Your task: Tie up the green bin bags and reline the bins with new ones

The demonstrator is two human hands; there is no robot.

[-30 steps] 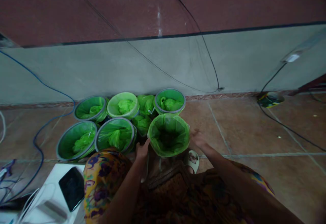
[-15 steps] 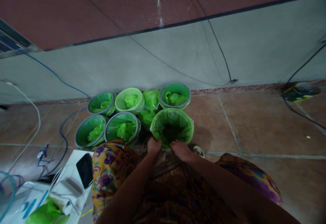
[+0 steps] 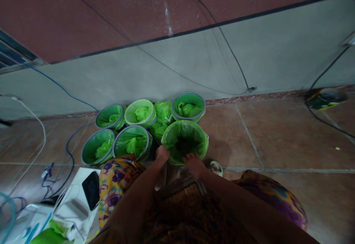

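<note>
Between my knees stands a bin lined with a thin green bag (image 3: 174, 131), its mouth facing up and its inside dark. My left hand (image 3: 162, 154) is closed on the left front part of the rim, holding the liner's edge. At the near side, my right hand (image 3: 195, 165) has its fingers hooked over the rim and liner; its thumb is hidden. Close behind it stands another lined bin with a grey rim (image 3: 188, 107). To the left are several more lined bins (image 3: 132, 144) and a bunched green bag (image 3: 163, 110).
A small round dish or roll (image 3: 216, 167) lies on the tiled floor right of my right hand. At left, a black phone (image 3: 91, 190) rests on a white box beside cables and another green bag (image 3: 51, 236). A blue cable (image 3: 68, 142) runs to the wall behind the bins.
My left hand has shifted left and up along the rim. My right hand's fingers now reach further over the near rim. The view has moved slightly.
</note>
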